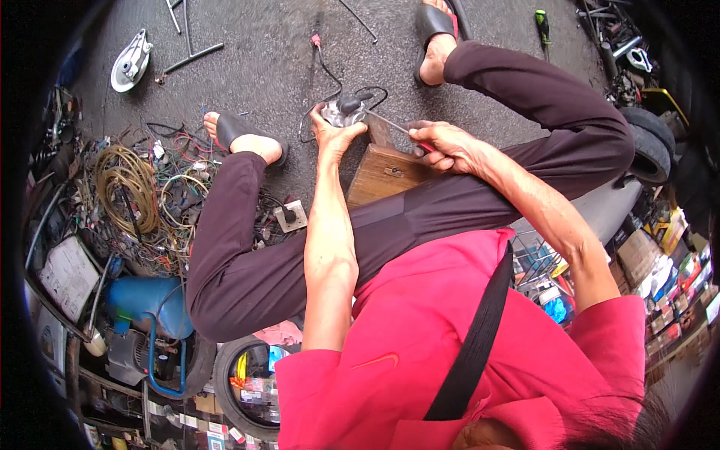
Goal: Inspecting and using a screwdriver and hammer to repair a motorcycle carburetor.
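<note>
A silvery metal part (pixel 337 115) with a black rounded piece on top is gripped by my left hand (pixel 331 136), its fingers curled round the near side. From that part a black wire (pixel 328 69) runs out across the ground to a small pink connector (pixel 316 40). My right hand (pixel 450 147) is closed on a screwdriver (pixel 427 147) with a red handle. Its thin shaft points left toward the metal part; whether the tip touches it I cannot tell. Just below both hands, between my legs, is a wooden stool or block (pixel 385 177).
Coiled tan cable (pixel 124 187) and tangled wires lie at the left, near a power socket (pixel 295 216) and a blue tank compressor (pixel 152 304). A round metal hub plate (pixel 131 61), a T-shaped bar (pixel 193 58) and a green-handled screwdriver (pixel 542 27) lie farther off. Tyres (pixel 646 154) stand at right.
</note>
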The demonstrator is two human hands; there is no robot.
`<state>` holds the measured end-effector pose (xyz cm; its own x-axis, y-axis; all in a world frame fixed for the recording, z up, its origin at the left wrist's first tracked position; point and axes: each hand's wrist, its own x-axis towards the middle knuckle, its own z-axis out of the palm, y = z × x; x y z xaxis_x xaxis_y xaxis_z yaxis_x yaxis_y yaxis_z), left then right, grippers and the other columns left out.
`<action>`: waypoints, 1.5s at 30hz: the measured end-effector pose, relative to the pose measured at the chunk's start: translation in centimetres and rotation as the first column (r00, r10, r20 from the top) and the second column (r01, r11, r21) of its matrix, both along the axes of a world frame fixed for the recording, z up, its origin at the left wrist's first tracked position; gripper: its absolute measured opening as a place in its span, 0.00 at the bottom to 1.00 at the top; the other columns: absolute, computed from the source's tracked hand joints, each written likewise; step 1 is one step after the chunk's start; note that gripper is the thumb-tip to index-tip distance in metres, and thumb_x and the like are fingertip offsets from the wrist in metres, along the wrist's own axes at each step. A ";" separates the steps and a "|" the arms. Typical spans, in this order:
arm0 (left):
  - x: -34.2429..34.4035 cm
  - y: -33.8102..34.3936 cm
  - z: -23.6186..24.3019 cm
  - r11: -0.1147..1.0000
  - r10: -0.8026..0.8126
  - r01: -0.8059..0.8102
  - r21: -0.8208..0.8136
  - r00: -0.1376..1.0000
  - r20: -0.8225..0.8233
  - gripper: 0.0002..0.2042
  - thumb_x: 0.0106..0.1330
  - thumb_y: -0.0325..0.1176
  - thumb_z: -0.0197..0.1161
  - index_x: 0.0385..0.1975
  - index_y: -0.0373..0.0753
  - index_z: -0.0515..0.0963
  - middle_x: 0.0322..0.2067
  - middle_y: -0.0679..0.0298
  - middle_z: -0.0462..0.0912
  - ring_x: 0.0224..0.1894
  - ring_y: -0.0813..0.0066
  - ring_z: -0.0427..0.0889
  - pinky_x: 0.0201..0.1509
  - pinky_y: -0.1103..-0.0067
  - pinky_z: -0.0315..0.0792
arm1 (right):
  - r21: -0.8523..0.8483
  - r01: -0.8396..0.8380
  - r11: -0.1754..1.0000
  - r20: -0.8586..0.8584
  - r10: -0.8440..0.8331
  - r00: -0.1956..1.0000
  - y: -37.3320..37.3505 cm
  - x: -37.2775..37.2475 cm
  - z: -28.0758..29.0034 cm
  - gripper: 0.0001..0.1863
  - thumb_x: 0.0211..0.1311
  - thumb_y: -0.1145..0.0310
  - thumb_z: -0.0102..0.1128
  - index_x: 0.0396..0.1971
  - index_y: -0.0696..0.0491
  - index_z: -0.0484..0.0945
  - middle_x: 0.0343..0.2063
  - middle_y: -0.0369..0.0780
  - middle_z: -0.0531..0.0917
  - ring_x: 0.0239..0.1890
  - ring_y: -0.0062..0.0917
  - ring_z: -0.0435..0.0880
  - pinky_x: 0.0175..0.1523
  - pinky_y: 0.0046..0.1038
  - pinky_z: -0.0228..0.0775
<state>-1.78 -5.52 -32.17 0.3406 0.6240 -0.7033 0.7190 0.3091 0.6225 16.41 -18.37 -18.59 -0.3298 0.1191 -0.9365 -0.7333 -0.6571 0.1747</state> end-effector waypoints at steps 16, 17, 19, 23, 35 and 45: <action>0.2 0.2 0.5 1.000 -0.019 0.019 -0.008 1.000 -0.006 0.52 0.25 0.37 0.76 0.58 0.40 0.54 0.53 0.47 0.62 0.56 0.52 0.63 0.60 0.65 0.62 | 0.090 -0.686 0.722 0.692 0.451 0.564 -0.1 -1.7 -0.5 0.21 0.65 0.62 0.46 0.57 0.49 0.69 0.21 0.43 0.78 0.22 0.28 0.77 0.24 0.33 0.67; 0.2 0.2 0.5 0.999 -0.029 0.028 0.026 0.999 0.014 0.52 0.25 0.37 0.76 0.58 0.40 0.54 0.53 0.47 0.61 0.56 0.52 0.63 0.60 0.65 0.62 | 0.072 -0.763 0.642 0.842 0.372 0.392 -0.2 -2.0 -0.6 0.21 0.65 0.62 0.46 0.57 0.50 0.69 0.24 0.46 0.81 0.28 0.34 0.82 0.31 0.36 0.71; 0.3 0.2 0.5 1.000 -0.021 0.021 -0.003 1.000 -0.006 0.52 0.25 0.37 0.76 0.58 0.41 0.54 0.54 0.47 0.61 0.56 0.51 0.63 0.60 0.64 0.62 | 0.082 -0.794 0.603 0.823 0.408 0.395 -0.7 -2.2 -0.4 0.21 0.64 0.63 0.47 0.56 0.51 0.69 0.30 0.50 0.81 0.39 0.42 0.81 0.45 0.41 0.70; 0.7 0.5 0.6 0.999 -0.037 0.035 -0.020 0.996 -0.077 0.53 0.24 0.38 0.76 0.59 0.43 0.53 0.54 0.46 0.61 0.57 0.51 0.62 0.61 0.63 0.61 | -0.210 -0.954 0.213 0.829 0.556 -0.058 -1.4 -2.6 0.5 0.22 0.61 0.67 0.47 0.57 0.50 0.65 0.26 0.49 0.80 0.32 0.43 0.80 0.41 0.44 0.70; 0.8 0.7 0.5 0.996 -0.093 0.089 -0.027 0.982 -0.167 0.51 0.27 0.41 0.76 0.58 0.37 0.56 0.51 0.48 0.69 0.53 0.59 0.71 0.58 0.74 0.65 | 0.000 -0.651 0.759 0.742 0.436 0.509 1.2 0.4 1.1 0.19 0.53 0.60 0.49 0.35 0.60 0.79 0.27 0.48 0.82 0.25 0.31 0.82 0.32 0.31 0.74; 0.0 2.0 -0.6 0.965 -0.116 0.111 -0.237 0.993 -0.006 0.50 0.26 0.42 0.76 0.56 0.38 0.57 0.50 0.50 0.71 0.52 0.61 0.72 0.55 0.74 0.67 | -0.277 -0.893 0.356 0.827 0.561 -0.034 1.6 -0.3 3.2 0.20 0.57 0.60 0.46 0.36 0.61 0.77 0.34 0.55 0.80 0.42 0.47 0.78 0.49 0.42 0.68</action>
<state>-1.81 -3.54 -32.81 0.3843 0.3973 -0.8333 0.7693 0.3611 0.5270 16.07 -16.79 -15.42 0.3258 0.5575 -0.7636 0.5326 -0.7755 -0.3390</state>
